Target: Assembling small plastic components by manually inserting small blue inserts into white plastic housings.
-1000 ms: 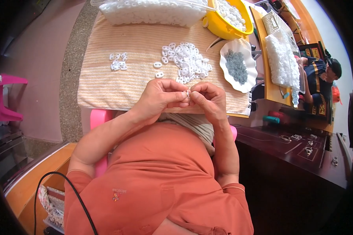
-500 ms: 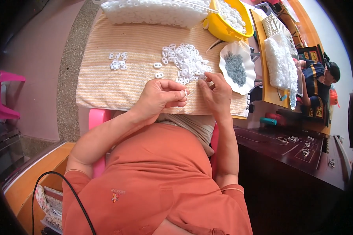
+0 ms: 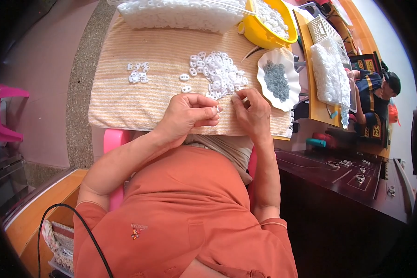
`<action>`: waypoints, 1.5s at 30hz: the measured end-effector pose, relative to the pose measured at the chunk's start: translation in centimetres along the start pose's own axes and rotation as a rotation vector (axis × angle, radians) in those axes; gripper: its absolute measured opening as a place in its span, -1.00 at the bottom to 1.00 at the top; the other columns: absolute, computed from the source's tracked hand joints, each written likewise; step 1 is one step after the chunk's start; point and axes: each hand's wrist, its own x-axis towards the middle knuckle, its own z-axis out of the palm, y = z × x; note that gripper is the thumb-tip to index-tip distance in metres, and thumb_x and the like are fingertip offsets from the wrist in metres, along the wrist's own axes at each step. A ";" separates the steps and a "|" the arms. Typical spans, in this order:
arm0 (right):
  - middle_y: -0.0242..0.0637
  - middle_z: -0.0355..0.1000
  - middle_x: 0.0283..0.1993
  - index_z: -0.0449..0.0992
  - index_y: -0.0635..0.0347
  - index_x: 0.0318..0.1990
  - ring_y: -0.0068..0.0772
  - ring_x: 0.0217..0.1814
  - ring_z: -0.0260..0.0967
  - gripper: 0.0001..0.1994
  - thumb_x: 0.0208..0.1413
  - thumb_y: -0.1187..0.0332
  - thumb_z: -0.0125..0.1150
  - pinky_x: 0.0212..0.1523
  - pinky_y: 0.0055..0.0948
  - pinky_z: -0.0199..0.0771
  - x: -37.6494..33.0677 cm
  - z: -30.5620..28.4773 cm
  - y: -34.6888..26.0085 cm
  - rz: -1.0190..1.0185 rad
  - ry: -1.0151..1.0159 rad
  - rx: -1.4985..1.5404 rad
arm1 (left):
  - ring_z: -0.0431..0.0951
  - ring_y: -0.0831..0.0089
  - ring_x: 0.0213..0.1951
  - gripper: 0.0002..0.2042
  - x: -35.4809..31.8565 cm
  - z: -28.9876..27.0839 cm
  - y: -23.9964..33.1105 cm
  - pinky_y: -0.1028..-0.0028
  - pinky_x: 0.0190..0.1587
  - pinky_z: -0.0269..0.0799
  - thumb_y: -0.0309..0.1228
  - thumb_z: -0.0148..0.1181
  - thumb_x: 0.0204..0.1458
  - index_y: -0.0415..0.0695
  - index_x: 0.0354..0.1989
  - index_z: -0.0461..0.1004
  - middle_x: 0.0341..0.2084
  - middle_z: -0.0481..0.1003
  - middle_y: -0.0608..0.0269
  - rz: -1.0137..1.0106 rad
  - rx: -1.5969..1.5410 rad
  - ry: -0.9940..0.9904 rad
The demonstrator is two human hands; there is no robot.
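My left hand is closed in a pinch at the front of the towel-covered table, with a small white plastic piece showing at its fingertips. Just right of it, my right hand has its thumb and forefinger together at the near edge of a pile of white oval pieces with two holes. What sits in that pinch, if anything, is too small to tell. Two loose oval pieces lie left of the pile. Farther left is a group of small white pieces. A scalloped white dish of small clear-grey parts stands right of the pile.
A clear bin of white pieces and a yellow basin stand at the back. Dark tweezers lie near the dish. At another table on the right, a person sits by a white-filled clear container.
My right hand's fingers have drawn back slightly from the pile and closed together. The left hand stays in place with its white piece.
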 end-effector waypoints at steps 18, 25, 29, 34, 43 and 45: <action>-0.45 0.43 -0.46 0.51 0.34 -0.23 -0.72 -0.50 0.35 -0.87 0.09 0.50 0.26 -0.48 -0.68 0.37 -1.3 -0.4 0.8 0.292 -0.160 0.803 | 0.57 0.51 -0.32 -0.87 0.0 0.0 0.0 0.51 -0.20 0.58 -0.58 0.18 0.04 -0.30 -0.22 0.50 -0.31 0.56 0.16 -0.002 0.010 0.013; -0.38 0.45 -0.40 0.50 0.35 -0.23 -0.65 -0.44 0.41 -0.85 0.04 0.55 0.28 -0.43 -0.62 0.52 -1.3 -0.5 0.6 0.315 -0.210 0.988 | 0.57 0.51 -0.32 -0.87 0.1 0.0 -0.1 0.50 -0.20 0.58 -0.58 0.18 0.05 -0.29 -0.23 0.51 -0.30 0.56 0.16 -0.001 0.020 0.016; -0.33 0.46 -0.37 0.50 0.37 -0.14 -0.62 -0.42 0.42 -0.79 0.04 0.58 0.28 -0.43 -0.60 0.53 -1.5 -0.2 0.6 0.308 -0.182 1.052 | 0.57 0.51 -0.32 -0.87 0.1 0.0 -0.1 0.49 -0.19 0.58 -0.57 0.18 0.05 -0.29 -0.23 0.51 -0.30 0.56 0.16 -0.004 0.018 0.016; -0.33 0.47 -0.35 0.49 0.38 -0.07 -0.60 -0.41 0.43 -0.74 0.05 0.58 0.25 -0.41 -0.56 0.55 -1.5 -0.2 0.6 0.291 -0.244 1.094 | 0.57 0.52 -0.33 -0.87 0.1 -0.1 -0.1 0.49 -0.20 0.58 -0.56 0.19 0.06 -0.30 -0.23 0.50 -0.33 0.55 0.19 0.009 0.009 0.003; -0.36 0.45 -0.35 0.49 0.36 -0.07 -0.58 -0.40 0.43 -0.74 0.05 0.56 0.24 -0.43 -0.54 0.47 -1.9 0.4 0.6 0.213 -0.198 0.909 | 0.57 0.51 -0.33 -0.87 0.2 -0.1 -0.2 0.51 -0.22 0.58 -0.55 0.20 0.05 -0.29 -0.23 0.50 -0.36 0.54 0.21 0.012 0.006 0.001; -0.36 0.45 -0.35 0.50 0.33 -0.11 -0.55 -0.40 0.44 -0.76 0.02 0.56 0.26 -0.44 -0.51 0.45 -1.9 0.4 0.7 0.147 -0.127 0.753 | 0.57 0.51 -0.33 -0.87 0.2 -0.1 -0.1 0.51 -0.22 0.58 -0.55 0.20 0.05 -0.29 -0.23 0.50 -0.35 0.54 0.21 0.006 0.007 0.001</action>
